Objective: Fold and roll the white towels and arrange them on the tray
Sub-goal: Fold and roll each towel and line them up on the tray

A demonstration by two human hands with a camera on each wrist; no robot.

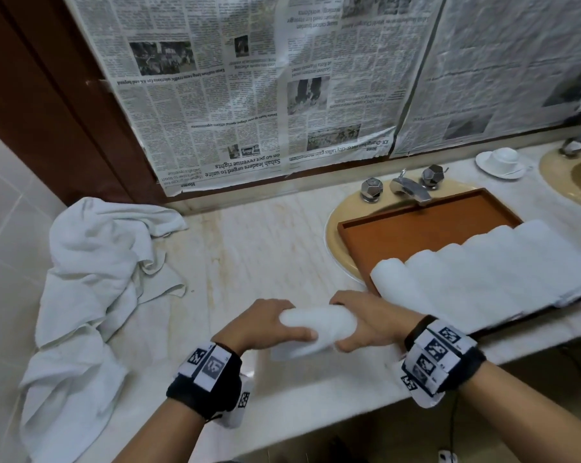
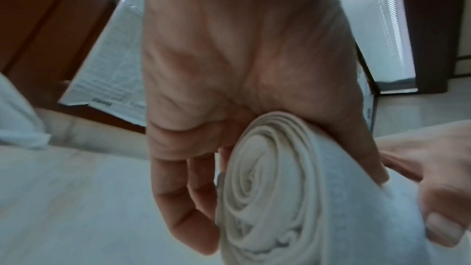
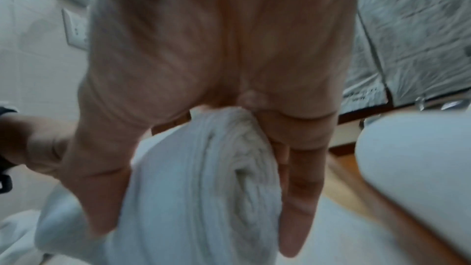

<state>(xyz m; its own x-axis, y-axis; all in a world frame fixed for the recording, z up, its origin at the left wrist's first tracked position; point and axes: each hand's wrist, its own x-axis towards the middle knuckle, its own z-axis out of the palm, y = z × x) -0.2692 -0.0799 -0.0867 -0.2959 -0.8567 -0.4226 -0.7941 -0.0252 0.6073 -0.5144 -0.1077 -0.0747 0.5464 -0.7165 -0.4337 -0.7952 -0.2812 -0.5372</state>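
Head view: my left hand (image 1: pixel 260 324) and right hand (image 1: pixel 371 324) each clamp an end of the rolled towel (image 1: pixel 317 324) on the tabletop (image 1: pixel 265 248). Just right, the tray (image 1: pixel 416 228) holds a row of rolled towels (image 1: pixel 476 272); loose towels (image 1: pixel 92 279) lie left.

Both my hands wrapped round one towel roll, wrists banded.

My left hand (image 1: pixel 265 324) grips the roll's end at nine o'clock, thumb along the near side, fingers (image 2: pixel 178 198) curled over the far side. My right hand (image 1: pixel 369 320) grips the three o'clock end likewise. Forearms come in from five and seven o'clock, converging.
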